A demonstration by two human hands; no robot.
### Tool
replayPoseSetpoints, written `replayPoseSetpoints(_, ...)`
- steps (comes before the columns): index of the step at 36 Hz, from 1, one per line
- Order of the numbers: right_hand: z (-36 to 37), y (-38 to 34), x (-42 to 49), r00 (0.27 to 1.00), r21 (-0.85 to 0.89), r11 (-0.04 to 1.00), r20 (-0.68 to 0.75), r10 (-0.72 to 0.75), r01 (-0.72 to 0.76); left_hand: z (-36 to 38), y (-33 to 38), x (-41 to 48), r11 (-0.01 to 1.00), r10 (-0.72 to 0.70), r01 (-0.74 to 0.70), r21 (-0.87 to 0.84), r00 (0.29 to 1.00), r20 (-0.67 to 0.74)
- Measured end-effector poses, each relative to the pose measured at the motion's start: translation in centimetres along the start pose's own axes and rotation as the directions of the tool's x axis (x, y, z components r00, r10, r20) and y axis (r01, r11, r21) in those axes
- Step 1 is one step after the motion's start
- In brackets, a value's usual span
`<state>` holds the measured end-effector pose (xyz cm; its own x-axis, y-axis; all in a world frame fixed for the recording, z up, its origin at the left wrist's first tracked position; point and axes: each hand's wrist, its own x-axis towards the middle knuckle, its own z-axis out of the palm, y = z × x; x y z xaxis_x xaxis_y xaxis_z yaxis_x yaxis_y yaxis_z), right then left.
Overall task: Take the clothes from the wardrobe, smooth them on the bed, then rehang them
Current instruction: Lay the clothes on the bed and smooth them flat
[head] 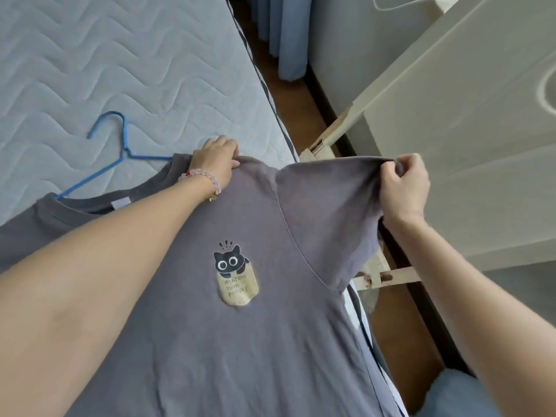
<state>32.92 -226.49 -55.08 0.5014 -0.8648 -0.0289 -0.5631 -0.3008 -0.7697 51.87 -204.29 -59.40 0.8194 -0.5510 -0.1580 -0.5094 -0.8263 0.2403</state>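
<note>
Grey T-shirt (240,311) lies lengthwise, collar toward ten o'clock, on quilted mattress (120,70); left hand (215,158) grips shoulder, right hand (404,188) pinches sleeve hem.

Quilted pale-blue mattress (135,64) with wavy stitching, filling the upper left. Dark piping along the mattress edge (264,82). Narrow strip of brown wooden floor (288,94) between bed and wall. Blue curtain (288,34) hanging to the floor at top centre. Pale grey wall (340,49) with dark skirting board (325,94) at its foot. White wardrobe door (469,130) standing open at right, chipped at its lower corner. Even, soft daylight throughout.
</note>
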Motion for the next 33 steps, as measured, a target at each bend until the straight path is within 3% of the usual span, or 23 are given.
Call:
replayPoseSetpoints(3,0.9,1.6,2.2,0.993,-0.156,0.982,0.035,0.114,-0.107,-0.3,-0.3,0.5,0.999,-0.02,0.021,-0.047,1.0,0.013)
replayPoseSetpoints(11,2.3,5.4,2.3,0.938,-0.43,0.888,0.213,0.273,-0.161,-0.2,0.1,0.5,0.997,-0.076,0.075,-0.018,0.997,-0.019)
replayPoseSetpoints(15,1.1,4.3,-1.4,0.969,-0.391,0.92,0.238,0.06,0.039,0.1,0.5,0.5,0.993,-0.101,0.101,0.057,0.995,-0.017)
replayPoseSetpoints(20,-1.8,3.8,-9.1,0.905,-0.293,0.911,0.393,-0.16,0.289,-1.2,1.8,0.2,0.968,-0.235,0.236,0.088,0.972,-0.015)
replayPoseSetpoints(23,-3.8,5.4,-12.8,0.881,-0.287,0.91,0.45,-0.148,0.299,-1.9,2.2,-3.3,0.991,-0.11,0.116,0.062,0.99,-0.092)
replayPoseSetpoints(26,-6.3,6.7,-16.7,0.903,-0.272,0.941,0.424,-0.073,0.203,-1.3,1.5,-10.3,0.996,-0.033,0.02,-0.091,0.99,-0.139)
replayPoseSetpoints(30,-10.1,7.1,-22.3,0.903,-0.245,0.962,0.43,-0.004,0.121,0.3,0.4,-23.3,0.884,-0.21,0.195,-0.426,0.978,0.011)
replayPoseSetpoints(33,-12.6,7.6,-26.4,0.863,-0.261,0.965,0.484,0.148,-0.02,1.1,0.3,-33.8,0.748,-0.364,0.374,-0.548,0.922,0.133)
